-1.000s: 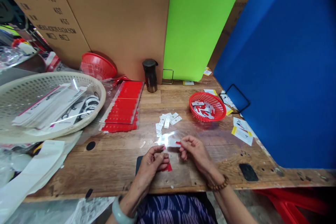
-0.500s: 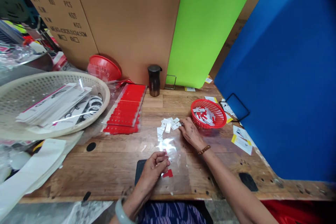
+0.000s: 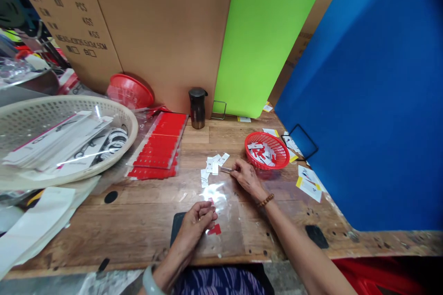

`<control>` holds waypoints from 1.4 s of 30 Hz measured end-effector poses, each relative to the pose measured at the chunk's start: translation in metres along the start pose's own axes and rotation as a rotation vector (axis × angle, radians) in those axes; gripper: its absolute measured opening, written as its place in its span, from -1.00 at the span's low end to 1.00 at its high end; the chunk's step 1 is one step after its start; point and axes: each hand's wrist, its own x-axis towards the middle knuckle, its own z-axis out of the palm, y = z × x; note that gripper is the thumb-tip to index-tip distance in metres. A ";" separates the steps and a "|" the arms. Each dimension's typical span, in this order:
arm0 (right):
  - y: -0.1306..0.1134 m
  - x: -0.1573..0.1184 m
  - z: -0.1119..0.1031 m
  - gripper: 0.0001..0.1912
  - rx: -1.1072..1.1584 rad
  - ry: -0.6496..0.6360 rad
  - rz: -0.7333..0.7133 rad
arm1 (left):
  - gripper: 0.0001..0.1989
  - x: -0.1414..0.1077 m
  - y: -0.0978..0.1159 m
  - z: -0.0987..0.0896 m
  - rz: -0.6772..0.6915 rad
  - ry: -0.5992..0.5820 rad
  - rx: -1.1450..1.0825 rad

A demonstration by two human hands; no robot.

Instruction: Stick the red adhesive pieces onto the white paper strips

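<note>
My right hand [image 3: 247, 177] pinches a small white card [image 3: 226, 170] by its end, tilted edge-on just above the table. To its left lies a loose group of small white cards [image 3: 215, 166] with dark marks. My left hand [image 3: 199, 221] rests over a clear plastic sheet [image 3: 231, 221], thumb and fingers pressed together; what they hold, if anything, is hidden. A bit of red shows by its fingertips, and a red cut piece [image 3: 215, 229] lies below them on the sheet. A dark flat pad [image 3: 177, 226] is partly under the left hand.
Right of the cards stands a red basket [image 3: 285, 159] of white and red pieces. Red sheets [image 3: 162, 140] lie left, beside a large cream basket [image 3: 133, 147]. A dark bottle [image 3: 197, 108] stands behind. Cardboard, green and blue [image 3: 363, 124] panels enclose the back and right.
My right hand has lifted a white card from the right end of the group and turned it edge-on. My left hand keeps its pose. The whole view has shifted slightly.
</note>
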 end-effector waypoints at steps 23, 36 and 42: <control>-0.042 -0.106 -0.007 -0.85 0.411 -0.194 -0.075 | -0.65 -0.015 0.020 0.007 -0.046 -0.099 0.012; -0.038 -0.113 0.005 -0.88 0.416 -0.194 -0.105 | -0.64 -0.018 0.016 0.008 -0.115 -0.093 0.019; -0.033 -0.119 0.013 -0.53 0.416 -0.151 0.025 | -0.67 -0.013 0.017 0.003 -0.041 0.049 0.008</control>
